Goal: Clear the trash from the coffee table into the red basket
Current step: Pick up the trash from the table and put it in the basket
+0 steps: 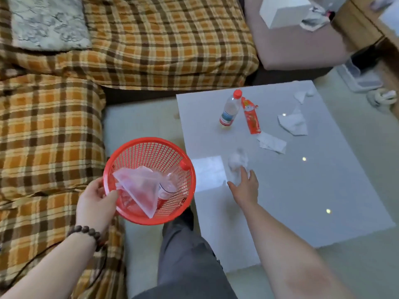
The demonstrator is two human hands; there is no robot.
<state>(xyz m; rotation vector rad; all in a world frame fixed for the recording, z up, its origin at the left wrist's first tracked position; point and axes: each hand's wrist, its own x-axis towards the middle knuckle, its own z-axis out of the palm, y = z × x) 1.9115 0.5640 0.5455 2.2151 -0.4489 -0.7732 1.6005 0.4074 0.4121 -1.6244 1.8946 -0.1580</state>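
My left hand grips the rim of the red mesh basket, held beside the table's left edge. Inside lie a clear plastic bag and a bottle with a red cap. My right hand reaches over the grey coffee table, fingers spread, touching a crumpled white tissue. Farther back on the table stand a plastic bottle with a red cap and a red snack wrapper. White paper scraps lie to the right.
A sofa with an orange plaid cover runs along the left and back. A pink seat with a white box stands behind the table. My grey trouser leg is between basket and table. A white shoe lies at the far right.
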